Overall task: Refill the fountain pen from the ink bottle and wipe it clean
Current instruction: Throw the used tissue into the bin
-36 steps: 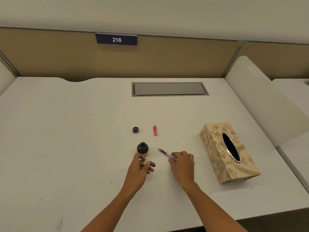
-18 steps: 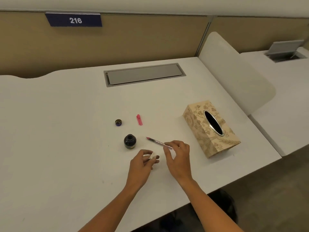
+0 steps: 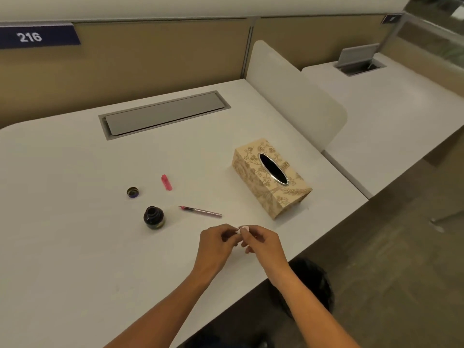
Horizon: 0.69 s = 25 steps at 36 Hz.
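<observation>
A small dark ink bottle (image 3: 153, 217) stands uncapped on the white desk (image 3: 75, 247), its round cap (image 3: 132, 192) lying behind it. The pink fountain pen (image 3: 200, 211) lies flat on the desk to the bottle's right, nib pointing left, with no hand on it. Its pink cap (image 3: 166, 182) lies farther back. Near the desk's front edge my left hand (image 3: 217, 244) and my right hand (image 3: 263, 243) meet, and both pinch a small crumpled white tissue (image 3: 243, 229) between their fingertips.
A patterned beige tissue box (image 3: 272, 180) sits to the right of the pen. A grey cable hatch (image 3: 163, 114) is set into the desk at the back. A white divider (image 3: 296, 94) separates a neighbouring desk. A dark bin (image 3: 316, 287) stands on the floor below the desk edge.
My right hand let go of the pen, which now lies on the desk. It joined my left hand on the tissue. The view swung to the right.
</observation>
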### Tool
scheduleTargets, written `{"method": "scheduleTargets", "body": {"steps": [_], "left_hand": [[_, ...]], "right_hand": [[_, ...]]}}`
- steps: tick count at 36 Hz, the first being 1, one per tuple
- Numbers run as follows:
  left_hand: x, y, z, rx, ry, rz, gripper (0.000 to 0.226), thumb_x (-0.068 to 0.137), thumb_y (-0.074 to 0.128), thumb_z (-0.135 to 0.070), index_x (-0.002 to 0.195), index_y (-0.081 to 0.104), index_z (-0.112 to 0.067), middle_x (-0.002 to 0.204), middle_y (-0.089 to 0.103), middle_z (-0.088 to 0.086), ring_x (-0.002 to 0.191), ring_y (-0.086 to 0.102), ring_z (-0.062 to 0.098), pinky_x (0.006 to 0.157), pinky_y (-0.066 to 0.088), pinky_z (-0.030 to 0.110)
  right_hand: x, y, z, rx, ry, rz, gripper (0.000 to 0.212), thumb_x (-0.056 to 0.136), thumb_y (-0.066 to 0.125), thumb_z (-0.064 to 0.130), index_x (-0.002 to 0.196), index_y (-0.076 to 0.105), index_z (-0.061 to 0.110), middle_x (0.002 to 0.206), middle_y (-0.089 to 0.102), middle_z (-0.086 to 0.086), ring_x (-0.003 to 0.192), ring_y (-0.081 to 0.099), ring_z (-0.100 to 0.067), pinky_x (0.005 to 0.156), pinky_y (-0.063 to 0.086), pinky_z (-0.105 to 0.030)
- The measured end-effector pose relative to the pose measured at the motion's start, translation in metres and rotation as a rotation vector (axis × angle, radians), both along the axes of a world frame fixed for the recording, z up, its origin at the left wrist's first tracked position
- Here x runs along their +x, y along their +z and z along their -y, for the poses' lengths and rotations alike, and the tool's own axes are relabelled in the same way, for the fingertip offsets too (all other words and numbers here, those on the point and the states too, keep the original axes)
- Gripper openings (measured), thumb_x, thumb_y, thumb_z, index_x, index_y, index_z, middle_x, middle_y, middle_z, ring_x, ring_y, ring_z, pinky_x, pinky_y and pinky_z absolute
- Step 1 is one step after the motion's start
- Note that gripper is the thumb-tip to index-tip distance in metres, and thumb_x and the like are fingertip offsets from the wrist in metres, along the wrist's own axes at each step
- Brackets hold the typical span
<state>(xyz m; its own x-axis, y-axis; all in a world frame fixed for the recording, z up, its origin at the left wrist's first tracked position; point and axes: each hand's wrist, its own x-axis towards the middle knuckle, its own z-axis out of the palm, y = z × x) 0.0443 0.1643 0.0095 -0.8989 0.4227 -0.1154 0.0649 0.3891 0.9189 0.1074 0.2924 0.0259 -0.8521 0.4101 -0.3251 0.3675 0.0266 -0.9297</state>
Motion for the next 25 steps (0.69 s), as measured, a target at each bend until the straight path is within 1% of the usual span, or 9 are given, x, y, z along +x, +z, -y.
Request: {"method": "scheduleTargets", "body": {"steps": [3, 8, 12, 14, 16, 19, 22, 23, 25], "left_hand": [[0.005, 0.003, -0.019, -0.030, -0.065, -0.043, 0.014, 0.087, 0.070, -0.025, 0.097, 0.076, -0.018, 0.087, 0.076, -0.004, 0.077, 0.069, 0.006, 0.078, 0.056, 0.018], [0.019, 0.005, -0.058, -0.077, -0.163, -0.099, 0.018, 0.091, 0.065, -0.017, 0.107, 0.074, -0.018, 0.101, 0.075, -0.003, 0.087, 0.067, 0.006, 0.086, 0.051, 0.014], [0.031, 0.004, -0.090, -0.127, -0.215, -0.152, 0.028, 0.094, 0.060, -0.021, 0.122, 0.066, -0.019, 0.119, 0.069, -0.003, 0.104, 0.064, 0.008, 0.096, 0.050, 0.023], [0.036, 0.001, -0.104, -0.185, -0.268, -0.189, 0.035, 0.096, 0.057, -0.026, 0.131, 0.058, -0.023, 0.132, 0.062, -0.005, 0.118, 0.058, 0.010, 0.102, 0.042, 0.021], [0.042, -0.003, -0.118, -0.250, -0.330, -0.234, 0.041, 0.098, 0.053, -0.030, 0.139, 0.049, -0.027, 0.142, 0.053, -0.007, 0.129, 0.049, 0.011, 0.105, 0.031, 0.019], [0.048, -0.009, -0.138, -0.326, -0.423, -0.305, 0.049, 0.098, 0.050, -0.035, 0.146, 0.038, -0.028, 0.151, 0.042, -0.005, 0.138, 0.039, 0.013, 0.110, 0.026, 0.022], [0.052, -0.016, -0.157, -0.429, -0.539, -0.392, 0.058, 0.098, 0.049, -0.038, 0.150, 0.028, -0.024, 0.158, 0.030, -0.002, 0.146, 0.024, 0.015, 0.118, 0.024, 0.031], [0.052, -0.018, -0.164, -0.467, -0.575, -0.426, 0.061, 0.098, 0.048, -0.040, 0.152, 0.025, -0.023, 0.160, 0.025, -0.002, 0.148, 0.019, 0.015, 0.118, 0.020, 0.032], [0.053, -0.022, -0.177, -0.524, -0.634, -0.484, 0.067, 0.098, 0.046, -0.044, 0.154, 0.017, -0.021, 0.162, 0.017, -0.001, 0.150, 0.010, 0.016, 0.119, 0.013, 0.031]], "right_hand": [[0.011, 0.000, -0.016, -0.041, -0.050, -0.005, 0.016, 0.094, 0.064, 0.026, 0.102, 0.074, 0.017, 0.087, 0.076, -0.005, 0.083, 0.070, -0.022, 0.073, 0.058, -0.030], [0.030, -0.002, -0.048, -0.070, -0.199, -0.016, 0.014, 0.095, 0.063, 0.025, 0.099, 0.074, 0.017, 0.089, 0.076, -0.005, 0.084, 0.073, -0.019, 0.074, 0.060, -0.032], [0.050, -0.004, -0.076, -0.124, -0.319, -0.029, 0.015, 0.097, 0.060, 0.022, 0.097, 0.073, 0.013, 0.090, 0.076, -0.003, 0.083, 0.074, -0.018, 0.071, 0.060, -0.031], [0.060, -0.005, -0.089, -0.136, -0.352, -0.024, 0.016, 0.097, 0.059, 0.023, 0.097, 0.072, 0.013, 0.090, 0.076, -0.002, 0.082, 0.074, -0.018, 0.069, 0.060, -0.030], [0.069, -0.008, -0.103, -0.133, -0.372, -0.014, 0.016, 0.098, 0.059, 0.024, 0.097, 0.072, 0.014, 0.089, 0.075, -0.004, 0.077, 0.071, -0.018, 0.070, 0.061, -0.032], [0.081, -0.013, -0.121, -0.141, -0.392, 0.005, 0.017, 0.097, 0.060, 0.026, 0.094, 0.071, 0.014, 0.084, 0.072, -0.008, 0.067, 0.063, -0.015, 0.071, 0.059, -0.036], [0.096, -0.018, -0.137, -0.119, -0.412, 0.035, 0.023, 0.097, 0.059, 0.032, 0.091, 0.071, 0.013, 0.070, 0.063, -0.004, 0.062, 0.057, -0.013, 0.065, 0.055, -0.028], [0.101, -0.020, -0.141, -0.105, -0.424, 0.042, 0.023, 0.097, 0.059, 0.033, 0.091, 0.072, 0.014, 0.070, 0.063, -0.003, 0.062, 0.056, -0.013, 0.062, 0.054, -0.025], [0.110, -0.026, -0.151, -0.098, -0.459, 0.048, 0.020, 0.097, 0.058, 0.033, 0.098, 0.072, 0.018, 0.078, 0.067, 0.000, 0.063, 0.057, -0.012, 0.062, 0.053, -0.023]]}}
